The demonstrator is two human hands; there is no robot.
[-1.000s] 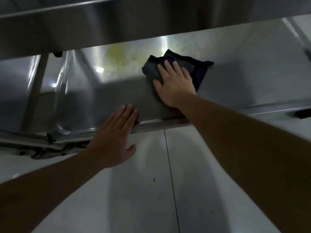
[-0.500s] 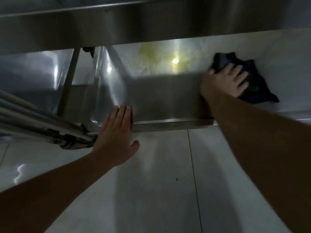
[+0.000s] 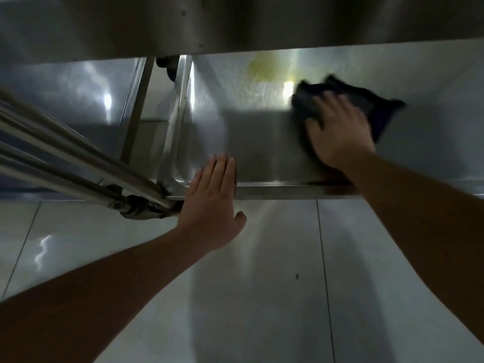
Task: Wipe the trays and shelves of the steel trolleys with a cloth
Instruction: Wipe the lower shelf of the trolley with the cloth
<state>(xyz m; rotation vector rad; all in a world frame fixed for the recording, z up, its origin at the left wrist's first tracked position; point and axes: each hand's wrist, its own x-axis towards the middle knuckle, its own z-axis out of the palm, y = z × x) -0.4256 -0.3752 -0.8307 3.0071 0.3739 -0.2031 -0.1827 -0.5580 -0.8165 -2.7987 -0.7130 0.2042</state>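
Right hand [image 3: 340, 132] has swept the dark cloth [image 3: 377, 100] back left along the lower shelf [image 3: 262, 142] since half a second ago, now close to the yellowish stain [image 3: 264, 70]. Palm and spread fingers press flat on the cloth, no pinch. Left hand [image 3: 212, 203] unchanged: flat, fingers straight and together, resting on the shelf's front rim [image 3: 288, 191] near the corner. Upper shelf [image 3: 235, 22] overhangs across the top. Trolley tubes [image 3: 65, 158] run in from the left. Tiled floor [image 3: 262, 297] below.

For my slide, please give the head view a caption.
Right hand presses dark cloth on steel shelf; left hand rests on its edge.
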